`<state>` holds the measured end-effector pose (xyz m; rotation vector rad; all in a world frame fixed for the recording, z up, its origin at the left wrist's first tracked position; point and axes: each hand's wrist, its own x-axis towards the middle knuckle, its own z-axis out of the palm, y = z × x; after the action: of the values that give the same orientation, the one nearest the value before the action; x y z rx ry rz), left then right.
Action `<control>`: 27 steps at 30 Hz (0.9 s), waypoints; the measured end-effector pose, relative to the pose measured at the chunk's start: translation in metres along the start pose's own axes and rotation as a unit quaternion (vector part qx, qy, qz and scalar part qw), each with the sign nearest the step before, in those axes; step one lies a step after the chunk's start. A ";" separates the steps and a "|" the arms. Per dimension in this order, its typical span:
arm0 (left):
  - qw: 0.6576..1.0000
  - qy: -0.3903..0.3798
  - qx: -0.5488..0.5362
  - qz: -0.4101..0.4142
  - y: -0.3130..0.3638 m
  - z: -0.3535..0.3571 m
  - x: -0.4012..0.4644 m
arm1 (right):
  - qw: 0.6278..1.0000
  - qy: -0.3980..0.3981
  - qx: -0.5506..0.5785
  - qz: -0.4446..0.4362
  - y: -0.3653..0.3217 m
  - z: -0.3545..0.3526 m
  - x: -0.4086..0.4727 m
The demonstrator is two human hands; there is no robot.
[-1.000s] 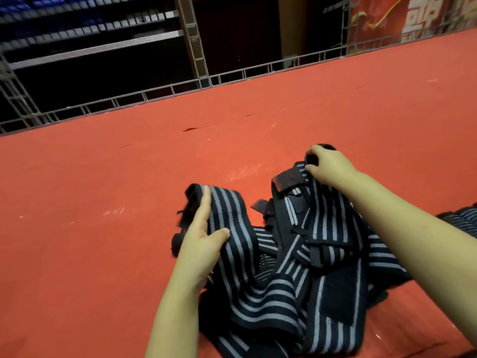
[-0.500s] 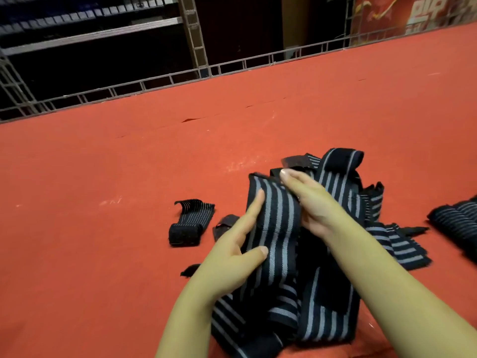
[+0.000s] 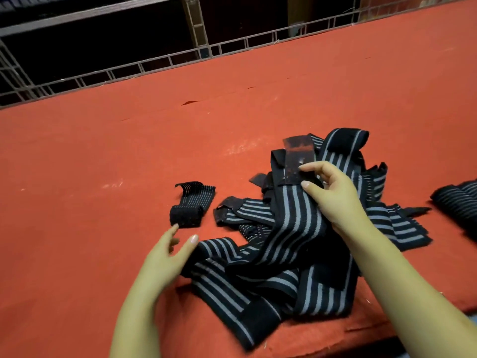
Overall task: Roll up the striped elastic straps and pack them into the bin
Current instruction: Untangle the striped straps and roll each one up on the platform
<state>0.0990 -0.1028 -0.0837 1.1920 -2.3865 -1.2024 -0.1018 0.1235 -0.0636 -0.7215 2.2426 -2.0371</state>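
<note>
A tangled heap of black elastic straps with grey stripes lies on the red table near its front edge. My right hand pinches one strap just below its dark fastener patch and holds that end up over the heap. My left hand hovers open beside the heap's left edge, fingers spread, holding nothing. A short, partly curled strap piece lies apart to the left of the heap. No bin is in view.
More striped straps lie at the right edge of the table. A low metal rail runs along the table's far side, with dark shelving behind it. The table's front edge is close under my right forearm.
My left hand has let go of the strap and drawn back to the left, now open. My right hand keeps hold of the strap near its fastener end.
</note>
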 end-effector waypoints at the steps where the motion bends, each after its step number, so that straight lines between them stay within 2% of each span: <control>1: 1.000 -0.008 0.007 -0.014 -0.004 -0.001 0.000 | 1.000 0.002 -0.004 0.001 0.000 0.000 -0.001; 5: 0.998 -0.013 0.053 -0.022 -0.006 -0.001 0.001 | 1.000 -0.007 -0.015 -0.018 -0.003 0.000 -0.006; 9: 0.999 -0.034 -0.004 0.038 0.003 0.009 -0.002 | 0.999 -0.021 -0.019 -0.025 -0.005 0.002 -0.010; 11: 0.998 -0.020 -0.018 0.065 0.007 0.014 0.000 | 0.999 -0.021 -0.019 -0.028 -0.005 0.003 -0.011; 15: 0.999 -0.016 -0.001 0.051 0.004 0.031 0.016 | 0.999 -0.023 -0.018 -0.022 -0.004 0.002 -0.016; 17: 0.999 0.014 -0.023 0.046 0.006 0.039 0.020 | 0.999 -0.027 -0.021 -0.019 -0.004 0.001 -0.017; 19: 0.992 0.086 -0.070 0.063 0.012 0.036 0.018 | 0.999 -0.030 -0.027 -0.018 -0.005 -0.001 -0.018; 23: 0.954 0.223 -0.161 0.121 0.033 -0.006 0.021 | 0.998 -0.027 -0.048 -0.014 -0.004 -0.006 -0.018; 27: 0.933 0.198 -0.241 0.179 0.075 -0.039 0.013 | 0.999 -0.021 -0.037 -0.018 -0.014 -0.002 -0.017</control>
<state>0.0674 -0.1091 -0.0045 0.7174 -1.7701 -1.1898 -0.0828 0.1313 -0.0549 -0.8084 2.3095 -1.9427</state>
